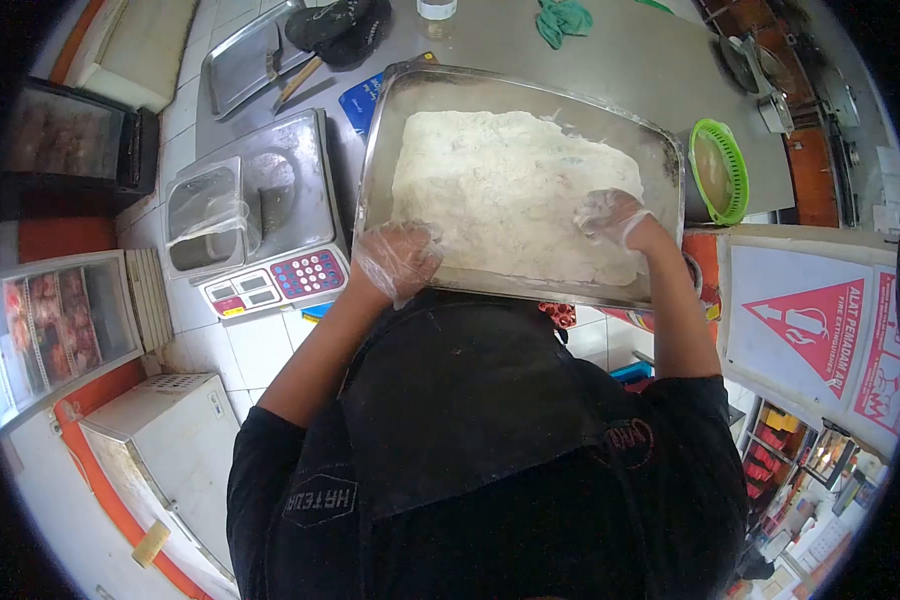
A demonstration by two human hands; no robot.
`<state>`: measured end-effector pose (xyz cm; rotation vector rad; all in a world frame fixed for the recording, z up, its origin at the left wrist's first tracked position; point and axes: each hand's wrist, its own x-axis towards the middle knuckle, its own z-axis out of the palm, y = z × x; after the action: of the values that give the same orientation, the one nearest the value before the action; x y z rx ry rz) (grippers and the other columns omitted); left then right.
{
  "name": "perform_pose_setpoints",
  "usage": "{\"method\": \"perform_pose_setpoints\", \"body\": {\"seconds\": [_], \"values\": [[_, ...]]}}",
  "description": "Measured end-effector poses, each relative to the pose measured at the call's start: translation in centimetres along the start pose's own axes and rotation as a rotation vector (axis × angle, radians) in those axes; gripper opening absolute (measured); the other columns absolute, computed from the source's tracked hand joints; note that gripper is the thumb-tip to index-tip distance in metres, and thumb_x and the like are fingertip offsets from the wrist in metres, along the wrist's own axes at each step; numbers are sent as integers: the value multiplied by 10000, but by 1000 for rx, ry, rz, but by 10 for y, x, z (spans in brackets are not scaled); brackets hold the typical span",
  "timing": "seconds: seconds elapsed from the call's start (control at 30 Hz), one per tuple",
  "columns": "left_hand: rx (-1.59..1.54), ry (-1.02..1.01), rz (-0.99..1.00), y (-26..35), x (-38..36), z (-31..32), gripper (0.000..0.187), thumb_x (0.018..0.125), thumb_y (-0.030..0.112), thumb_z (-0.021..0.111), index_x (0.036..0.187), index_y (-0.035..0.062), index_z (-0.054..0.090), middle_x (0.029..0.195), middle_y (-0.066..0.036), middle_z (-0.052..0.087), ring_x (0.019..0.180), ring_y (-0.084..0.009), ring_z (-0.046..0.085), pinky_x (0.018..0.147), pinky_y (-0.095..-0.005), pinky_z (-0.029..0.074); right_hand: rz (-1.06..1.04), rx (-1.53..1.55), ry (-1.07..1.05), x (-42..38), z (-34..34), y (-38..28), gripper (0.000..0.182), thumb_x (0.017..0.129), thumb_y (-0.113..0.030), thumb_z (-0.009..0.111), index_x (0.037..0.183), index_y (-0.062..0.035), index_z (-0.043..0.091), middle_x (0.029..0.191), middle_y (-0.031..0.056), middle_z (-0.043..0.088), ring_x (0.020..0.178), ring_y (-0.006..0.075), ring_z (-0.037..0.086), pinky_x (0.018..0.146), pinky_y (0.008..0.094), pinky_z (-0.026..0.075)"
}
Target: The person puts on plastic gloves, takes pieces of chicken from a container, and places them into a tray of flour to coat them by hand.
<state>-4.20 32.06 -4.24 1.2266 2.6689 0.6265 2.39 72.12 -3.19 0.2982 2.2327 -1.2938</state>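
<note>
A large metal tray (522,84) lies in front of me, holding a broad, pale layer of flour-like powder (500,185) with a lumpy surface. My left hand (402,262), in a clear plastic glove, is at the tray's near left corner with its fingers curled in at the powder's edge. On the right side of the powder is my right hand (615,218), also gloved, its bent fingers dusted white and down at the surface. What the curled fingers hold, if anything, I cannot make out.
Left of the tray stands a digital scale (305,272) bearing a clear plastic container (210,215). A green basket (718,170) is close on the right. Toward the back lie a brush (298,84), a black cap (335,28), a jar (436,14) and a green cloth (563,20).
</note>
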Motion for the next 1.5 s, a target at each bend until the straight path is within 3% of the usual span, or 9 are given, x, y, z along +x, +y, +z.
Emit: {"method": "perform_pose_setpoints", "body": {"seconds": [0.5, 0.6, 0.67, 0.8, 1.07, 1.13, 1.27, 1.37, 1.5], "values": [[55, 62, 11, -3, -3, 7, 259, 818, 302, 664, 956, 83, 679, 964, -140, 691, 887, -342, 674, 762, -460, 568, 89, 178, 529, -94, -95, -76, 289, 850, -108, 667, 1134, -59, 662, 1077, 53, 666, 985, 180, 621, 856, 329, 511], [99, 61, 27, 7, 2, -8, 216, 816, 315, 623, 852, 110, 684, 884, -100, 689, 788, -324, 667, 690, -460, 549, 94, -185, 560, -99, -171, -15, 285, 867, -178, 652, 1128, -65, 657, 1110, 69, 670, 1009, 226, 630, 890, 349, 501], [119, 24, 24, 9, 4, -10, 222, 822, 316, 614, 850, 107, 681, 891, -101, 686, 802, -323, 665, 700, -461, 547, -4, -1011, 634, -90, -237, 48, 323, 849, -233, 692, 1102, -33, 686, 1015, 124, 704, 878, 242, 674, 814, 340, 524], [102, 29, 40, -1, -1, 4, 233, 839, 320, 593, 841, 102, 673, 903, -105, 681, 823, -330, 662, 736, -468, 538, 389, -750, 652, -72, -259, 39, 367, 863, -293, 667, 1137, -49, 667, 1076, 176, 688, 940, 307, 674, 849, 376, 516], [57, 22, -1, -2, -2, 4, 222, 813, 262, 653, 974, 113, 685, 955, -126, 674, 863, -327, 658, 722, -458, 553, 312, -876, 794, -41, -151, -49, 463, 911, -384, 601, 1252, -71, 611, 1221, 183, 639, 1133, 344, 607, 961, 396, 478], [69, -8, -8, -4, -3, 7, 231, 818, 272, 652, 981, 113, 687, 963, -110, 682, 872, -320, 663, 737, -447, 554, 45, -1163, 660, -12, -122, -15, 494, 912, -398, 590, 1278, -66, 584, 1245, 184, 625, 1161, 338, 592, 972, 393, 472], [15, 45, -17, 2, -1, 1, 293, 854, 342, 584, 967, 85, 669, 942, -145, 687, 877, -351, 665, 786, -475, 527, 283, -1052, 209, 30, -22, -30, 448, 903, -333, 557, 1267, -75, 599, 1292, 189, 596, 1222, 340, 549, 1012, 387, 446], [72, -12, -31, 3, 0, 0, 199, 833, 278, 639, 976, 150, 688, 1003, -87, 692, 901, -300, 672, 767, -445, 556, 383, -1105, 94, 70, -8, 52, 410, 884, -253, 548, 1241, -63, 618, 1281, 198, 601, 1215, 332, 557, 1025, 394, 438], [24, 2, 2, -4, 1, 2, 234, 860, 315, 585, 982, 138, 678, 987, -98, 686, 897, -314, 666, 770, -457, 541, 139, -1111, 371, 81, -6, 55, 353, 855, -162, 553, 1173, -44, 649, 1232, 196, 629, 1172, 328, 589, 1012, 401, 452]]}}
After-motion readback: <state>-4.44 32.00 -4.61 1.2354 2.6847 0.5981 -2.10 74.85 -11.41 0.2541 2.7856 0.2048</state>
